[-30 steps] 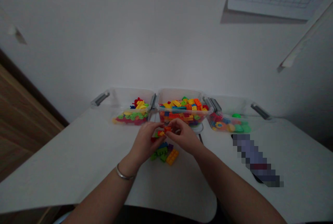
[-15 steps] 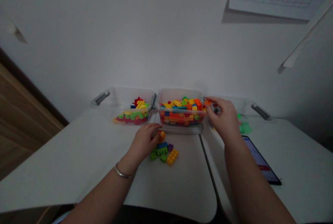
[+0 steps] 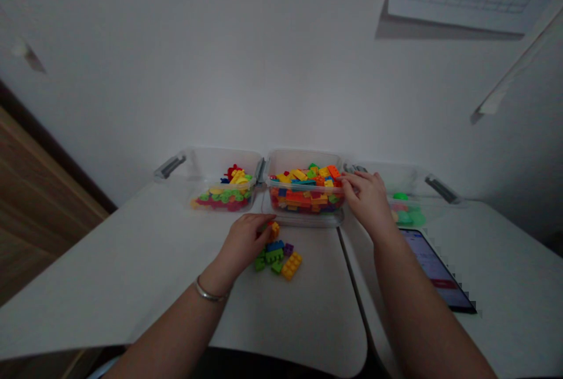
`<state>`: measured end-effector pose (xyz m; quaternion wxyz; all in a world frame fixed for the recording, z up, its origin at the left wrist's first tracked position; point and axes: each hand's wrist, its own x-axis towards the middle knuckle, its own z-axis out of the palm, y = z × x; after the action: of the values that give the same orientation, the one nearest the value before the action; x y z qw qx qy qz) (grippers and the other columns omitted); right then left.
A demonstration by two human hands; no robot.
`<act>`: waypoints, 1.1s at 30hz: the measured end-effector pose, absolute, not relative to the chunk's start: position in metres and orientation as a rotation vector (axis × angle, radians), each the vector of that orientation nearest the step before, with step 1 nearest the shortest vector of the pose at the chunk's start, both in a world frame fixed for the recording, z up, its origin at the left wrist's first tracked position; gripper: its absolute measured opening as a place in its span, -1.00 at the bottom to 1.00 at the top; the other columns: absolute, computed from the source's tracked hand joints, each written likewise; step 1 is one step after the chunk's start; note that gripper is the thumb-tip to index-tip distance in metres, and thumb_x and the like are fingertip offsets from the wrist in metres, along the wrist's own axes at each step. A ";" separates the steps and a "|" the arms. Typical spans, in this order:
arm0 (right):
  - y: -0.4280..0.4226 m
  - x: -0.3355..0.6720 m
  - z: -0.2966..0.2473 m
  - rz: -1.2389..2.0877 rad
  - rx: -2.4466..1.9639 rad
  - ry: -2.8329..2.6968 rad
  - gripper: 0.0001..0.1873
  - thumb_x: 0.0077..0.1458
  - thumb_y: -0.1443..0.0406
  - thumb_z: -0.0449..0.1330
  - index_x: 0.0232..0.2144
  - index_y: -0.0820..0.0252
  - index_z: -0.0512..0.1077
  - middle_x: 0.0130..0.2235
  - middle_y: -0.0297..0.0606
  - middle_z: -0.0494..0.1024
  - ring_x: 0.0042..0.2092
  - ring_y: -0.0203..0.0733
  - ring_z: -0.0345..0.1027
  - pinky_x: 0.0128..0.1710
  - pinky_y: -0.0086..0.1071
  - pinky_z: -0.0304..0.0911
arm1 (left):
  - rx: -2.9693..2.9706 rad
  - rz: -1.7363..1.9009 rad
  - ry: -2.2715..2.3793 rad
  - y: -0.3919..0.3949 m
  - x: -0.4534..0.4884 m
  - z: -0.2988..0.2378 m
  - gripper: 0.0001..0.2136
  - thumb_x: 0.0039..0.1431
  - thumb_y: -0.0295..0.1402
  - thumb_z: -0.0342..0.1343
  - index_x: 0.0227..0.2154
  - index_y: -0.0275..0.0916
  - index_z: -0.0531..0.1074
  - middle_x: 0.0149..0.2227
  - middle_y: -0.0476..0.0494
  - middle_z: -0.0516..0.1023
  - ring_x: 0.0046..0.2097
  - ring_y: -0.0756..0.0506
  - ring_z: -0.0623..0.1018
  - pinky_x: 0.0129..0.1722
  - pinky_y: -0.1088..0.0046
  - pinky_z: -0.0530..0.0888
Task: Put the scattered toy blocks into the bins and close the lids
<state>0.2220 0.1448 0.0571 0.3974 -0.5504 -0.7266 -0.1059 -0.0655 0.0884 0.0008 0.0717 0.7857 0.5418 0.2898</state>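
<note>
My left hand (image 3: 244, 241) is closed, with thumb and fingers around a small orange-yellow toy brick (image 3: 274, 230) on the table. The fingers partly cover that brick. Just in front lie several more toy bricks: a blue one (image 3: 275, 245), a purple one (image 3: 288, 249), green ones (image 3: 274, 256) and a yellow one (image 3: 291, 266). At the right rim of the middle clear box (image 3: 303, 219), my right hand (image 3: 369, 200) has its fingers bent inward. Its fingertips are close to the heaped bricks (image 3: 308, 197) inside, and whatever they pinch is hidden.
A clear box (image 3: 220, 159) on the left holds colourful pieces. Another clear box (image 3: 409, 176) at the right has green and pink pieces, partly behind my right arm. A phone (image 3: 433, 270) lies beside that forearm. The wall stands behind the boxes.
My right hand has shifted slightly left and down, its fingertips now at the middle box's rim. The orange brick at its fingertips no longer shows. My left hand has barely moved.
</note>
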 end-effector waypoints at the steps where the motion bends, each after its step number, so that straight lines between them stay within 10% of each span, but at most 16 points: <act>1: 0.145 0.221 0.056 -0.276 -1.407 -1.855 -0.62 0.23 0.21 -0.03 -0.20 0.13 0.58 -0.06 -0.13 0.61 0.06 0.09 0.34 0.18 0.22 -0.02 | 2.360 0.863 1.630 0.088 -0.065 0.001 -0.67 0.15 -0.40 0.03 -0.04 -0.21 0.53 -0.11 -0.22 0.64 -0.08 -0.23 0.58 -0.03 0.12 0.49; 18: 0.124 0.209 0.077 -0.318 -1.174 -1.870 -0.67 0.19 0.23 0.07 -0.08 0.16 0.52 0.00 -0.10 0.56 0.05 0.01 0.36 0.13 -0.02 0.18 | 2.426 0.881 1.463 0.091 -0.063 -0.002 -0.70 0.09 -0.51 0.07 -0.14 -0.16 0.57 -0.20 -0.16 0.63 -0.09 -0.18 0.54 -0.02 0.18 0.45; 33: 0.085 0.133 0.054 0.194 -0.907 -2.215 -0.83 0.10 0.30 0.24 -0.20 0.11 0.46 -0.11 -0.18 0.58 -0.04 -0.07 0.42 0.00 -0.18 0.29 | 1.467 1.348 1.263 0.087 -0.061 0.010 -0.68 0.00 -0.10 0.23 -0.29 -0.24 0.52 -0.28 -0.15 0.64 -0.23 -0.15 0.61 -0.28 0.35 0.56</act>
<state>0.1331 0.0846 0.0542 0.3615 -0.3521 -0.8600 0.0754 -0.0615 0.0872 0.0096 0.3815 0.5749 0.4948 0.5283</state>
